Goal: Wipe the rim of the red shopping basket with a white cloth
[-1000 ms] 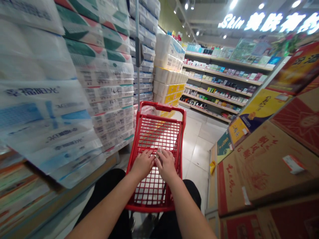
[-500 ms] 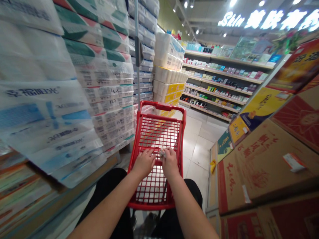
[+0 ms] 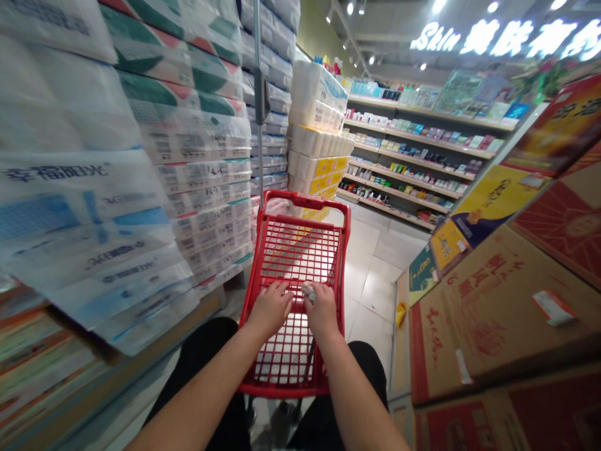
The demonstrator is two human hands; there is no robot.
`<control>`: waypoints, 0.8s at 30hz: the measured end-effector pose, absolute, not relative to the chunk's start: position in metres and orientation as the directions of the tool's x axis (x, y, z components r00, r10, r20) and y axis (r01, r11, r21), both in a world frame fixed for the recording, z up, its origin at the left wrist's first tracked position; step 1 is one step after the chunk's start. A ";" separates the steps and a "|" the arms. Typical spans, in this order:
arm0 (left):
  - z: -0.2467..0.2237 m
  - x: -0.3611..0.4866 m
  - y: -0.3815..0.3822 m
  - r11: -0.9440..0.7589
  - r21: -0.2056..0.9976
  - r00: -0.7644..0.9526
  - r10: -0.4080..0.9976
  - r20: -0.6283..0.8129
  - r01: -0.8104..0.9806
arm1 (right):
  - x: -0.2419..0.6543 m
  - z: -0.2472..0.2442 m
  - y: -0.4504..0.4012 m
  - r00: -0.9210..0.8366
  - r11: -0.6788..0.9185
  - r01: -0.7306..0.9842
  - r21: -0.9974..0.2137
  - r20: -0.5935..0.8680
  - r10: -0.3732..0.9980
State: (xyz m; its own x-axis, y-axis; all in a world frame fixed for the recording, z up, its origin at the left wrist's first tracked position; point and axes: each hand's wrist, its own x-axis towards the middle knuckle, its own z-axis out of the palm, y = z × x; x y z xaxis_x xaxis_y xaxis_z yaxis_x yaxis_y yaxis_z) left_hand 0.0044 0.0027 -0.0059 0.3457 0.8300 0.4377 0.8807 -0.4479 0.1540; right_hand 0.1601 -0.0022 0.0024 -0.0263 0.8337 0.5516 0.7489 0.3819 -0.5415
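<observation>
— Right hand (image 3: 322, 310) is pinching some small crumpled whitish thing (image 3: 308, 290) in its fingertips, and honestly it's too small for me to tell what it is. It's hanging right over the red wire basket of a shopping cart (image 3: 300, 200), near the middle of the grid.

— What's your left hand (image 3: 270, 307) doing?

— It's lying on that same grid just beside the right one, fingers curled a bit. Can't tell if it's clenching the wires or only resting there, but I'm not seeing anything in it.

— And around the cart?

— My black trousers (image 3: 206, 369) are showing underneath it. A thin metal pole (image 3: 257, 94) is rising behind the far rim. Wrapped toilet-roll packs (image 3: 314, 141) are towering along the left, cardboard cartons (image 3: 488, 326) are stacking up on the right, and a tiled floor (image 3: 370, 282) is running ahead to store shelves (image 3: 404, 163) full of small boxed goods.
</observation>
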 end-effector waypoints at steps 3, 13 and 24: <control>-0.005 0.004 0.002 -0.440 0.143 0.343 0.832 0.435 0.886 | 0.161 0.000 -0.002 -0.008 0.363 0.753 -0.550 0.543 0.840; -0.006 0.003 0.002 -0.429 0.119 0.344 0.837 0.425 0.896 | 0.160 -0.001 -0.003 0.007 0.357 0.740 -0.570 0.538 0.843; -0.005 0.004 0.001 -0.438 0.121 0.351 0.832 0.429 0.891 | 0.164 0.000 -0.004 -0.082 0.420 0.718 -0.554 0.533 0.842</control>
